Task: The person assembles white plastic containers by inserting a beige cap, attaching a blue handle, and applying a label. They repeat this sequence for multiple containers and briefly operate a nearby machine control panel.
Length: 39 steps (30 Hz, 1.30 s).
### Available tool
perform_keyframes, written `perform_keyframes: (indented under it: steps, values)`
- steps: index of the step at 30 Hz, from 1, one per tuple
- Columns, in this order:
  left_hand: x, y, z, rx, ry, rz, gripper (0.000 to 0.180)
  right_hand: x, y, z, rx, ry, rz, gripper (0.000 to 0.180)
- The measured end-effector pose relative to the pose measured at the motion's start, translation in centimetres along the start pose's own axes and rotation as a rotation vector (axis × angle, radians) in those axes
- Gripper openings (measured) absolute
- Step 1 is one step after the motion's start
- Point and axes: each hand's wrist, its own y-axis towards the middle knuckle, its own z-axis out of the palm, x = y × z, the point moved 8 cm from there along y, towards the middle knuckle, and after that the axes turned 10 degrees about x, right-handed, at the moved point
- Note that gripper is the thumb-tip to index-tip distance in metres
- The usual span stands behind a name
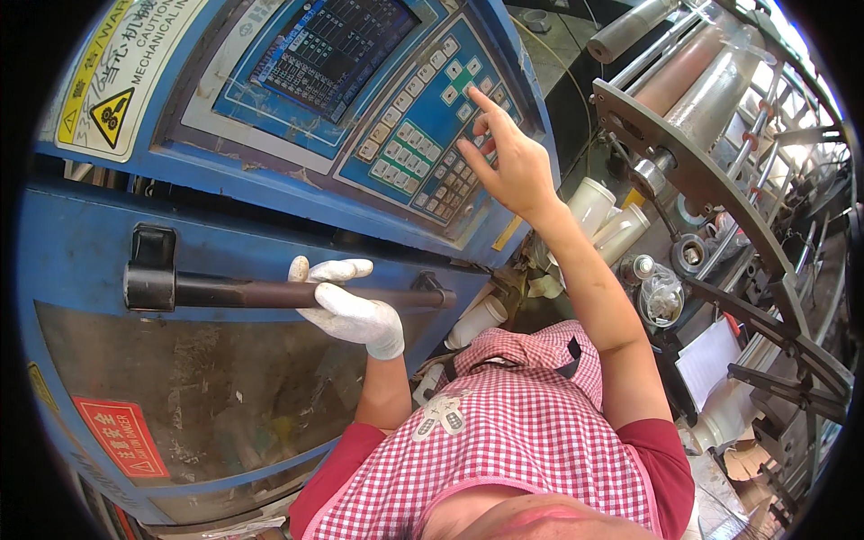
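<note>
My right hand (pixel 520 162) is bare and reaches up to the blue control panel (pixel 337 117). Its index finger is stretched onto a key in the upper part of the keypad (pixel 423 135), the thumb stands apart over the lower keys, and nothing is held. A lit screen (pixel 333 45) with rows of text sits left of the keys. My left hand (pixel 355 315), in a white glove, is hooked loosely round the dark door handle (pixel 238 292), its fingertips showing above the bar. This handle runs across the blue machine door (pixel 90 270) below the panel.
A yellow warning label (pixel 117 81) is at upper left, and a red one (pixel 121 436) is on the door. At right stands a metal frame with rollers (pixel 711 81). White cylinders (pixel 589 207), a plastic tub (pixel 663 297) and a paper sheet (pixel 708 360) lie beside my right arm.
</note>
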Motion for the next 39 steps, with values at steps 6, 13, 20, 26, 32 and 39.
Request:
perform_keyframes:
  steps: [6, 13, 20, 26, 32, 39]
  values:
    - [0.5, -0.3, -0.2, -0.015, 0.039, -0.026, 0.044, -0.6, -0.2, 0.3, 0.046, 0.051, 0.03, 0.065]
    - [0.1, -0.2, -0.2, 0.028, 0.063, 0.029, 0.049, -0.7, -0.5, 0.5, 0.003, 0.056, 0.021, 0.067]
    - [0.1, -0.2, -0.1, 0.018, 0.036, 0.015, 0.055, -0.4, 0.0, -0.2, -0.02, 0.087, 0.007, 0.063]
    - [0.1, -0.2, 0.0, 0.024, 0.032, 0.026, 0.047, -0.8, -0.2, -0.8, -0.046, 0.114, 0.022, 0.061]
    - [-0.1, -0.1, -0.1, 0.004, 0.081, 0.028, 0.044, -1.4, 0.8, -0.5, -0.051, 0.131, 0.04, 0.064]
    - [-0.6, -0.2, 0.2, 0.005, 0.086, 0.031, 0.046, -1.0, 1.4, -0.7, -0.067, 0.076, 0.008, 0.068]
